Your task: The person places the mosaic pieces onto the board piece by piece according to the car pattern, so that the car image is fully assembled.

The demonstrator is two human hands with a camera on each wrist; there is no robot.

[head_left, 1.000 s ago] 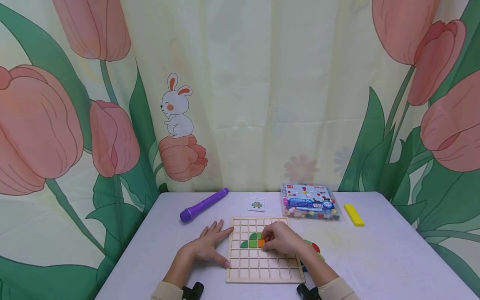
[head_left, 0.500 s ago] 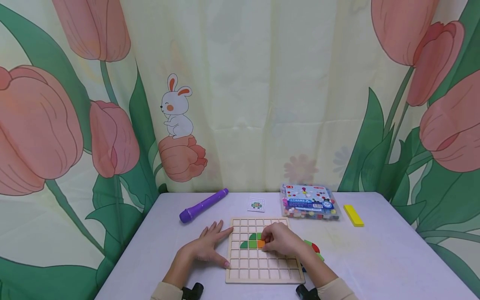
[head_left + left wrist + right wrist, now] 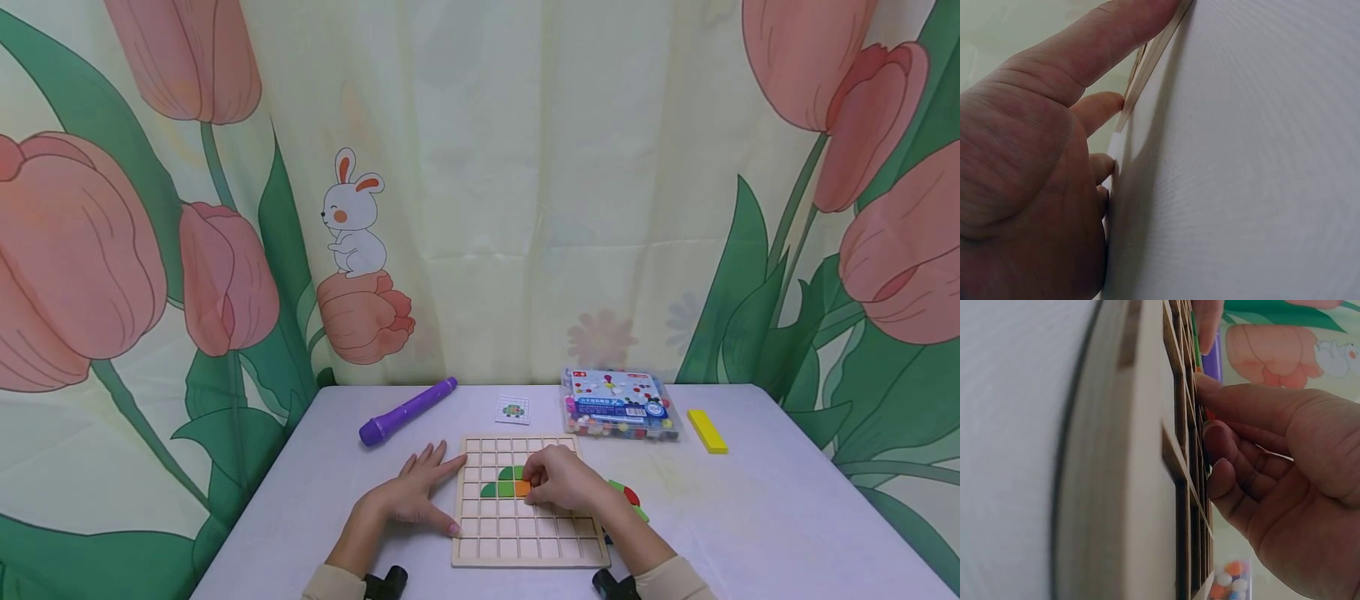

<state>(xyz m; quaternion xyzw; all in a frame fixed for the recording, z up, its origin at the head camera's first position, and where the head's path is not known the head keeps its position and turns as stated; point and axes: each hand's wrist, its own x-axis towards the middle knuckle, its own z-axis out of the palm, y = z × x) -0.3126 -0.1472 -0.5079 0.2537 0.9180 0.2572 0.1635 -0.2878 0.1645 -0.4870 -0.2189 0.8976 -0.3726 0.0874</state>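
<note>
A wooden grid board (image 3: 525,548) lies on the white table, with green tiles (image 3: 506,488) and an orange tile (image 3: 521,488) in its cells. My left hand (image 3: 416,492) is spread at the board's left side, index fingertip and thumb at the frame; the left wrist view shows the thumb against the wooden edge (image 3: 1154,59). Over the grid, my right hand (image 3: 562,479) has thumb and curled fingers pinching at the orange tile, covering its right part. From the right wrist, a reddish-orange bit (image 3: 1210,415) shows between thumb (image 3: 1241,400) and finger.
Red (image 3: 632,496) and green loose tiles lie right of the board, partly behind my right forearm. Beyond the board are a purple microphone-shaped stick (image 3: 408,410), a small pattern card (image 3: 513,409), a clear box of colored beads (image 3: 621,404) and a yellow block (image 3: 707,431).
</note>
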